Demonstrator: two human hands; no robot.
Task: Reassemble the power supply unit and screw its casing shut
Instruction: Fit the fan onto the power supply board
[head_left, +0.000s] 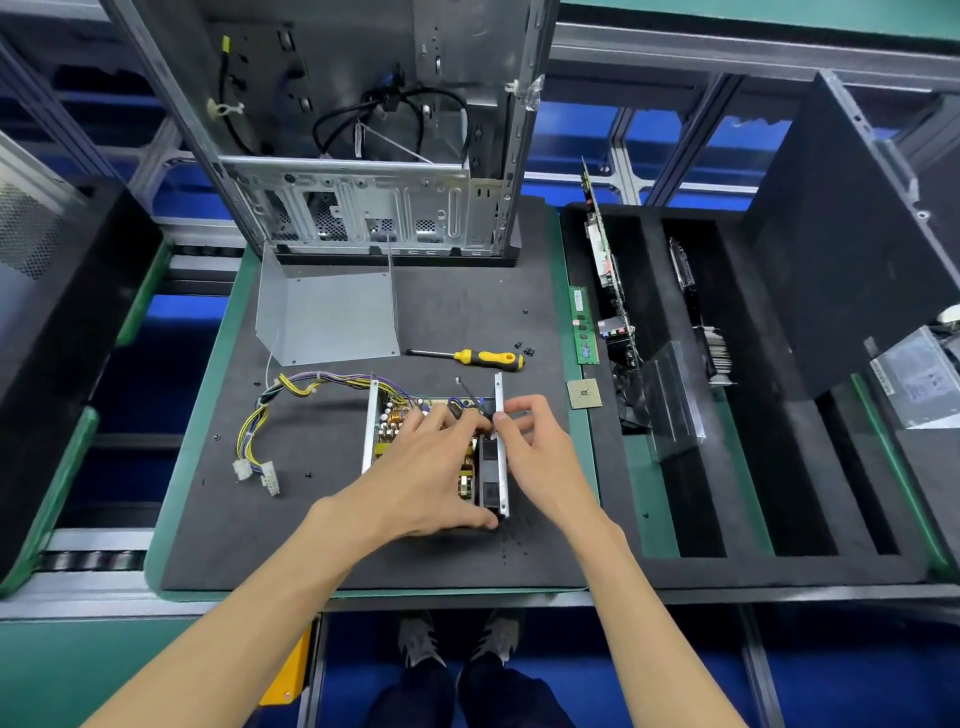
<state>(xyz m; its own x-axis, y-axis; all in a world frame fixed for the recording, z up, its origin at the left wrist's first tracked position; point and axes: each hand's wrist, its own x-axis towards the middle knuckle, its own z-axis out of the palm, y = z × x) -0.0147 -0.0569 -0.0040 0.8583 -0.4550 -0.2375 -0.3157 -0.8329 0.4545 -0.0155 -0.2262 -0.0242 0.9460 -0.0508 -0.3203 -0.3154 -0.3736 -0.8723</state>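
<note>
Your left hand rests spread, fingers straight, over the open power supply unit on the surface; your right hand has its grip pinched on the unit's right wall. The screwdriver lies behind.

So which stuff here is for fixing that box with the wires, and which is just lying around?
For the job: power supply unit, metal cover, screwdriver, loose screws, left hand, right hand.

Just lying about: computer case, memory stick, processor chip.
</note>
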